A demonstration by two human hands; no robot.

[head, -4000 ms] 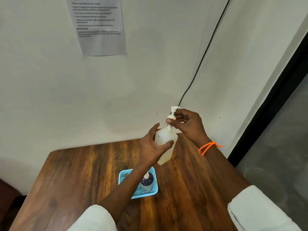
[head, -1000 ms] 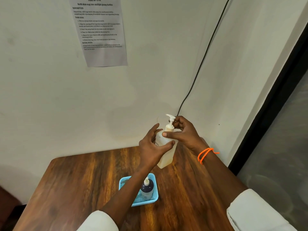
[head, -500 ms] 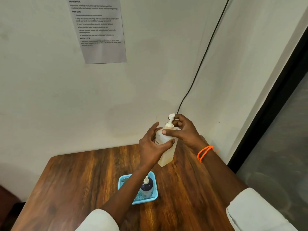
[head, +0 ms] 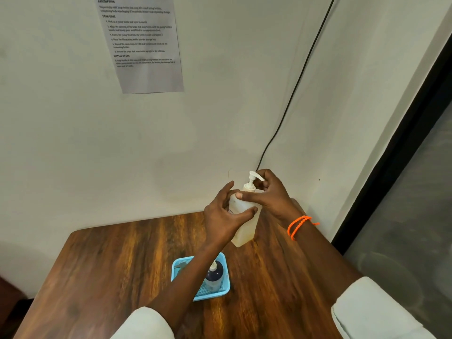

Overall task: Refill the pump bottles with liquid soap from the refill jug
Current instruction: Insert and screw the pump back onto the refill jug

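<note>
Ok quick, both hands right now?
Left hand: grips the pump bottle body, held above the table.
Right hand: holds the pump head collar.

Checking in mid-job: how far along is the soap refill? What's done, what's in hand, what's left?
Looks done: one dark pump bottle, pump on, stands in the blue basket.
In hand: the left hand holds the pale bottle above the table while the right hand works at its pump head.
Left: putting this bottle in the basket. No refill jug or other bottles are in view.
</note>
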